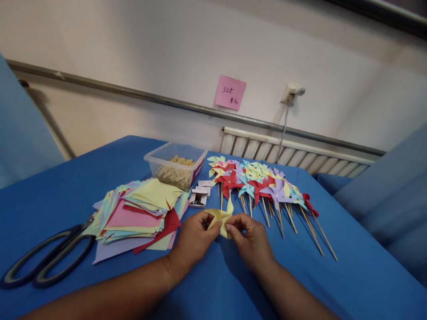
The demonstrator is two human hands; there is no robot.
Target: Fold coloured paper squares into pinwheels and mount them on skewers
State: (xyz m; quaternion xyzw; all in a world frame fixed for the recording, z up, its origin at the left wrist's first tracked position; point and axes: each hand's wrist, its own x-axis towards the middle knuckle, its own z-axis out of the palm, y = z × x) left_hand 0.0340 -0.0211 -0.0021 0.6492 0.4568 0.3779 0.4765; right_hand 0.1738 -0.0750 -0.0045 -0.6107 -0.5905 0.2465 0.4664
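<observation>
A yellow paper pinwheel, partly folded, is held up between both hands just above the blue table. My left hand is closed on its left side, the thumb pressing near the middle. From the right, my right hand pinches the paper between thumb and fingers. One pointed corner of the paper sticks upward, while the fingers hide parts of its lower edge. Beyond the hands lies a small open white box with dark contents. Close to my left hand is a pile of coloured paper sheets.
Finished pinwheels on wooden sticks lie at the right back. A clear plastic tub of short sticks stands behind the paper. Large dark-handled scissors lie at the left on the blue tablecloth. A radiator is beyond the table.
</observation>
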